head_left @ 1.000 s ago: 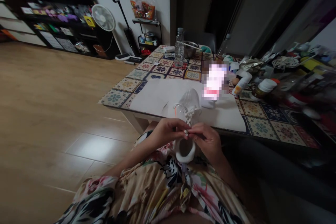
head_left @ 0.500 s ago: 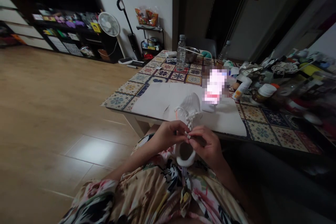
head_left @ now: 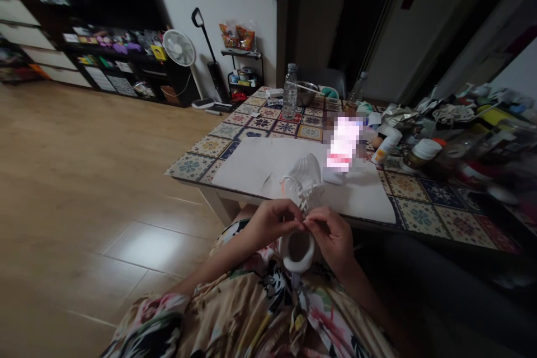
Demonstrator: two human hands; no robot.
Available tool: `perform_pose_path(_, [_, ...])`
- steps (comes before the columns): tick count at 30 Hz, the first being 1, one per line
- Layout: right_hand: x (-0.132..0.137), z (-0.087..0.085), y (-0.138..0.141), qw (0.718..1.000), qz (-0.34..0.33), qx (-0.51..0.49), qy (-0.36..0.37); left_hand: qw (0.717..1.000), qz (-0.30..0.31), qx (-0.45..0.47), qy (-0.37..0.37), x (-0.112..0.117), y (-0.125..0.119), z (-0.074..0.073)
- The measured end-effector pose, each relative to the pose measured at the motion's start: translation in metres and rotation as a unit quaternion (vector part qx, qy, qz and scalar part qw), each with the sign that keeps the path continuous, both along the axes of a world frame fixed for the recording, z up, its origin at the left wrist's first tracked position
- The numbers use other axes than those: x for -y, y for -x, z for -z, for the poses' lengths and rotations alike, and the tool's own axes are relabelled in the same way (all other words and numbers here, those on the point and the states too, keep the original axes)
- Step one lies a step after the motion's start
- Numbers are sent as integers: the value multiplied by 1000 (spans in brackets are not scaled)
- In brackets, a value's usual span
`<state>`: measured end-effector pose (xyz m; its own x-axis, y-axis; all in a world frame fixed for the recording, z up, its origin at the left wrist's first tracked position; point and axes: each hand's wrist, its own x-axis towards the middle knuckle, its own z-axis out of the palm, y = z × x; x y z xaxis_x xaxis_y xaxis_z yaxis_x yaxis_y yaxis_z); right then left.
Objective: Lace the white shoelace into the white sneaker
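Left forearm (head_left: 213, 262) and right forearm (head_left: 364, 293) converge forward from either side. Elbows are bent. Left hand (head_left: 272, 222) and right hand (head_left: 335, 238) face each other, fingers (head_left: 319, 215) curled, thumbs opposed in a pinch. Fingertips sit close together; contact is indistinct.

Head-worn view, forward and down, shoe (head_left: 307, 172) close.

Over on that multicoloured tile-patterned table (head_left: 188, 166), a white rectangular sheet (head_left: 247, 165) lies along the near edge; a clear plastic bottle (head_left: 290, 96) stands towards the far-left corner.
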<state>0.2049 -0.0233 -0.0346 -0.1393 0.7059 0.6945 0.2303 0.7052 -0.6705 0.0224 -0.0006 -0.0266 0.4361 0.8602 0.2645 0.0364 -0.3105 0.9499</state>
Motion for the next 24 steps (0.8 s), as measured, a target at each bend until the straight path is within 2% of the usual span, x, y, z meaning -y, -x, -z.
perform_pose_path(3, [-1,6,3,997,31,-37,58,1000,15,0,-15,4,-1,-3])
perform_pose_path(7, [-1,8,5,989,20,-80,119,999,-3,-12,-35,8,-4,-9])
perform_pose_path(11, [1,-2,1,999,-4,11,49,999,-49,-2,-19,5,-3,-6])
perform_pose_path(15, [2,-7,-3,996,8,93,-7,999,-42,20,4,3,1,-1])
perform_pose_path(20, [0,-6,-4,987,53,140,-62,998,-44,-3,-43,2,4,-2])
perform_pose_path(24, [-2,-4,-4,987,71,131,-64,996,-52,-16,-71,3,3,-3])
